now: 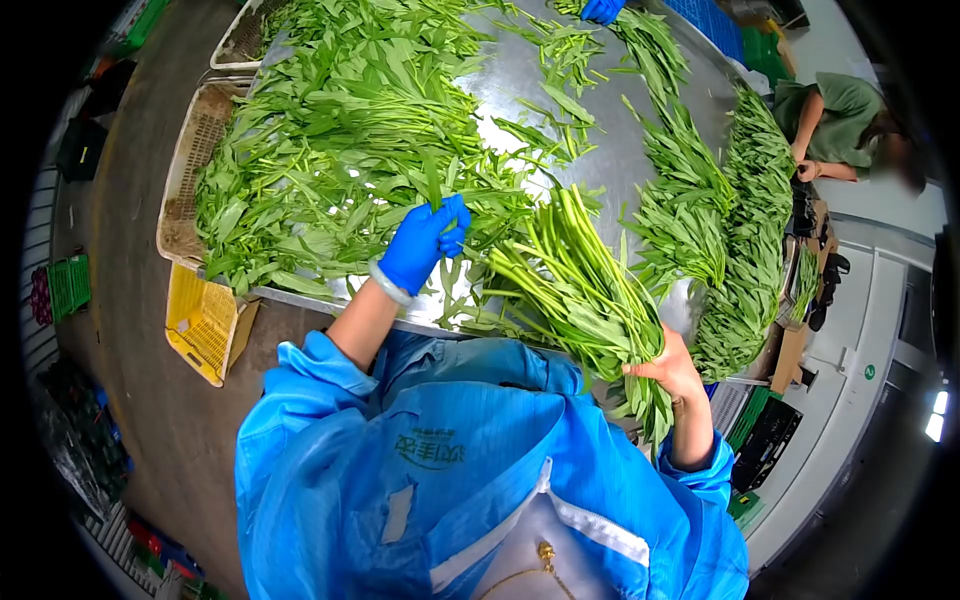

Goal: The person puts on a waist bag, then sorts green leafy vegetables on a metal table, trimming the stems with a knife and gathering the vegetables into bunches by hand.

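Note:
My left hand (428, 245), in a blue glove, is closed over the near edge of a big loose pile of water spinach (370, 110). A green leafy stalk (433, 182) sticks up from its curled fingers. Bare and wrapped round a thick bunch of water spinach (575, 275), my right hand (672, 368) holds it close to my jacket. The bunch's pale cut stems point up and away toward the table, while its leaves hang below the hand. Both hands are at the near edge of the steel table (618, 145).
Along the table's right side lie rows of water spinach bunches (745, 220). Plastic crates (190, 160) border the left edge, with a yellow crate (205, 325) below. A co-worker's blue glove (602, 10) shows at the far edge; another person (835, 120) stands at the right.

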Demonstrator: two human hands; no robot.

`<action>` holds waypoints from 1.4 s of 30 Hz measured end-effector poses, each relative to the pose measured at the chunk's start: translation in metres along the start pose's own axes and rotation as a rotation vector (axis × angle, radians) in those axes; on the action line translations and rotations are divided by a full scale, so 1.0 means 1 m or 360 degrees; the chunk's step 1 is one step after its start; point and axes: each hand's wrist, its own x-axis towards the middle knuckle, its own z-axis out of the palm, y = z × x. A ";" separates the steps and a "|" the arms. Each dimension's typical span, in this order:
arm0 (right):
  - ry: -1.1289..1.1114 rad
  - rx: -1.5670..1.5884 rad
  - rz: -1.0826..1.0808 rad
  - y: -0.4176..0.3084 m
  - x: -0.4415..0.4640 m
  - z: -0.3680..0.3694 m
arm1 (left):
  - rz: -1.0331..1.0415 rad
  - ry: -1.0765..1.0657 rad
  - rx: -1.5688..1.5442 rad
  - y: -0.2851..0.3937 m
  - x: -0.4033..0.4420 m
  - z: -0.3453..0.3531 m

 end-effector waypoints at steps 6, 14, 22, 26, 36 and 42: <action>0.0075 0.0708 0.0379 0.031 -0.021 -0.019 | 0.0576 0.0511 0.0544 0.029 0.009 -0.025; 0.0004 0.0814 0.0374 0.050 -0.015 -0.020 | 0.0228 -0.0632 0.1601 -0.001 0.012 0.061; -0.0027 0.0793 0.0339 0.043 -0.018 -0.015 | 0.0388 0.0256 0.1221 0.034 0.019 0.000; -0.0067 0.0783 0.0323 0.042 -0.016 -0.013 | 0.0418 -0.0012 0.0951 0.019 0.024 0.031; -0.0170 0.0813 0.0275 0.032 -0.011 -0.007 | 0.0335 -0.0673 0.1069 -0.022 0.041 0.029; -0.0018 0.0765 0.0383 0.045 -0.017 -0.004 | 0.0202 -0.0075 0.0449 0.040 0.015 0.020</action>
